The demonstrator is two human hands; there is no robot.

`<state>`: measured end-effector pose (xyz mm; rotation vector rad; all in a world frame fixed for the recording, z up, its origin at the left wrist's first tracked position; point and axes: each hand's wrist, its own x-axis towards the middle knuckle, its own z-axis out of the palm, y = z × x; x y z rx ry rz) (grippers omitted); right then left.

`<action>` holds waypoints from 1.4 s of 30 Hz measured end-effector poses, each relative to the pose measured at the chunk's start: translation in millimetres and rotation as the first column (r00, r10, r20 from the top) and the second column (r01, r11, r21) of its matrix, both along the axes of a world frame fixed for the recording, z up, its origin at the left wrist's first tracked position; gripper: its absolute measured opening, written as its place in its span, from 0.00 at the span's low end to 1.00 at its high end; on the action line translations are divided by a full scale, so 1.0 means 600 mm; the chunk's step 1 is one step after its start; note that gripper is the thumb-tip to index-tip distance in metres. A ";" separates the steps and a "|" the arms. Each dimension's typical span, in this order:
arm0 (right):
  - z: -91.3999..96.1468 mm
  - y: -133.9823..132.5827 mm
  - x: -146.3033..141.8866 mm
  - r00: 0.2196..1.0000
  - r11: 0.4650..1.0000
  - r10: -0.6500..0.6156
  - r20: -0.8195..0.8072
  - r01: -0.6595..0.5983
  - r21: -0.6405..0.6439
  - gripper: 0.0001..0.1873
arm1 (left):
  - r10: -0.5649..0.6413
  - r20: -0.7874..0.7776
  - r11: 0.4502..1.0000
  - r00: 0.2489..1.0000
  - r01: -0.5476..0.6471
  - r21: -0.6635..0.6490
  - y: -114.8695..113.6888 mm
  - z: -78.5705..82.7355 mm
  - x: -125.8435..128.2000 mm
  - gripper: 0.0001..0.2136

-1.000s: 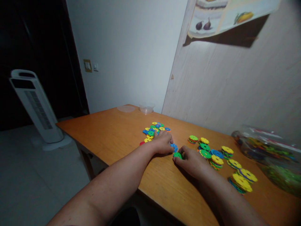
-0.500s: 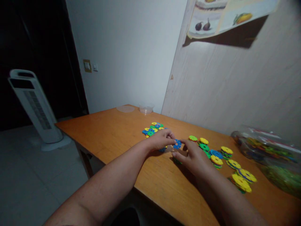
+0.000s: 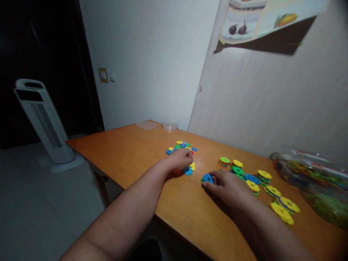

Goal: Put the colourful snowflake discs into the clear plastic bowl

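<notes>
Both my forearms reach over a wooden table. My right hand rests on the tabletop, its fingers closed around a small stack of plastic discs with a blue disc on top. My left hand is curled, knuckles up, over a loose pile of coloured discs; a blue and a yellow disc lie just beside its fingers. What its fingers hold is hidden.
Several short stacks of yellow, green and blue discs stand right of my right hand. A clear bag of more discs lies at the far right. A clear bowl and lid sit at the table's far edge. A white tower fan stands on the floor, left.
The blue disc passed between my hands now tops the stack under my right hand. My left hand drew back left onto the loose pile.
</notes>
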<state>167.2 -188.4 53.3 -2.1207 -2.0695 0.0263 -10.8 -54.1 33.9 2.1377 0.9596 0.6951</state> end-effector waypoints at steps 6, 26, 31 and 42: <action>-0.011 0.002 0.004 0.994 0.998 -0.033 -0.102 0.038 0.040 0.29 | 0.049 -0.348 0.981 0.936 0.019 0.191 -0.009 0.015 -0.023 0.11; -0.026 0.004 -0.025 0.971 0.958 0.158 -0.179 -0.107 0.265 0.23 | -0.210 0.383 0.878 0.900 0.346 -0.332 -0.031 -0.002 0.015 0.13; -0.018 0.006 -0.007 0.979 0.985 0.028 -0.202 0.008 0.175 0.20 | -0.165 0.359 0.920 0.919 0.275 -0.280 -0.025 -0.004 0.023 0.10; -0.011 0.002 0.012 0.980 0.998 -0.056 -0.190 0.052 -0.024 0.24 | 0.179 -0.265 0.939 0.947 -0.084 0.333 0.007 -0.008 0.003 0.13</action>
